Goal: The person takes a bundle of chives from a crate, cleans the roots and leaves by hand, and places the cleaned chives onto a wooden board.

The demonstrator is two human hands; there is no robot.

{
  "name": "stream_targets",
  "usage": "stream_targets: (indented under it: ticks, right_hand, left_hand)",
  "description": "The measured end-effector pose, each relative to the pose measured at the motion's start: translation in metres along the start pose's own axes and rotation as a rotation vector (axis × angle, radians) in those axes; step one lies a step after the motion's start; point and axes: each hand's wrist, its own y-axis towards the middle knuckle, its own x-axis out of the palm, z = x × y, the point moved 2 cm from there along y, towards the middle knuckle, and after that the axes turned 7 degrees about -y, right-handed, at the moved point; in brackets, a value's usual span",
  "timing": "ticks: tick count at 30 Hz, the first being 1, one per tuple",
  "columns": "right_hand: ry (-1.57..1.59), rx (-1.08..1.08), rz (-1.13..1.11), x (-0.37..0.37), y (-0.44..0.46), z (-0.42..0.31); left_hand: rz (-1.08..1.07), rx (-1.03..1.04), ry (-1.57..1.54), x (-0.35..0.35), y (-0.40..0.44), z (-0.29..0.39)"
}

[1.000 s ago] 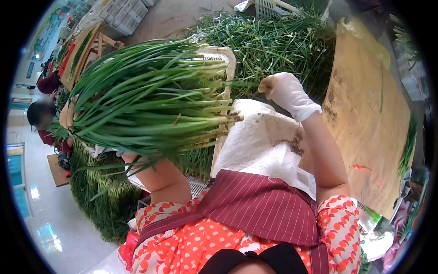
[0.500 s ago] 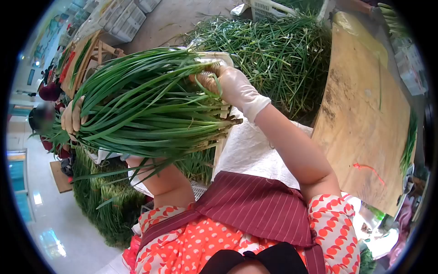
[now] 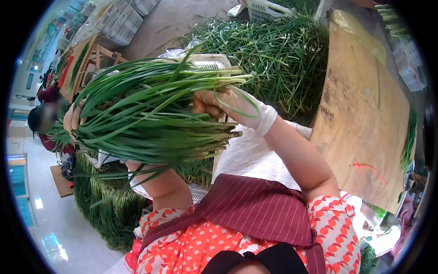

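Observation:
A large bunch of long green garlic chives (image 3: 150,114) is held up in front of me, leaf tips left and pale stem ends right. My left hand (image 3: 73,119), in a light glove, is closed round the leafy end; the leaves cover part of it. My right hand (image 3: 235,107), in a whitish glove, has its fingers curled in at the stem end, between an upper and a lower clump. One loose blade lies across this glove. The fingertips are partly hidden among the stems.
A big heap of loose chives (image 3: 273,59) lies beyond my right hand. A wooden board (image 3: 365,114) with a red string (image 3: 369,170) stands at right. Bundled chives (image 3: 107,205) are stacked at lower left. White crates (image 3: 121,23) stand behind; another person (image 3: 43,116) is at far left.
My right hand has shifted slightly down and to the right. The upper stems, earlier gathered in its fingers, now stick out above it. My left hand stays round the leafy end.

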Motion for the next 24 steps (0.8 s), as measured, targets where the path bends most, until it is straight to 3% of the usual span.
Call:
stream_targets:
  ticks: [2,6,8,9,12,14,15,18,20,22,24]
  right_hand:
    - [-0.143,0.032,-0.059,-0.008,-0.010,0.006]
    - [-0.038,0.254,0.206,-0.040,-0.054,0.014]
    - [0.115,0.203,0.218,-0.078,-0.075,0.028]
    - [0.178,0.172,0.348,-0.107,-0.082,0.049]
    - [0.006,0.182,0.693,-0.163,-0.083,0.078]
    - [-0.325,0.168,0.721,-0.140,-0.059,0.062]
    - [-0.462,0.220,0.581,-0.132,-0.044,0.050]
    - [-0.403,0.113,0.389,-0.087,0.007,0.021]
    - [-0.644,0.125,0.303,-0.059,0.030,0.000]
    - [-0.636,0.205,0.294,-0.055,0.049,0.004]
    - [-0.302,0.191,0.199,-0.057,0.059,0.012]
  left_hand:
    - [-0.052,-0.044,-0.029,-0.002,0.002,0.008]
    - [-0.161,-0.174,-0.080,0.006,0.002,0.027]
    - [-0.204,-0.232,-0.104,0.011,0.002,0.032]
    - [-0.222,-0.258,-0.111,0.012,0.001,0.034]
    - [-0.279,-0.316,-0.142,0.014,0.002,0.040]
    - [-0.310,-0.352,-0.163,0.013,0.004,0.043]
    - [-0.320,-0.367,-0.174,0.011,0.005,0.043]
    - [-0.346,-0.405,-0.207,0.004,0.007,0.045]
    - [-0.332,-0.410,-0.240,-0.001,0.014,0.029]
    - [-0.337,-0.376,-0.244,-0.005,0.020,0.018]
    - [-0.337,-0.389,-0.253,-0.005,0.024,0.019]
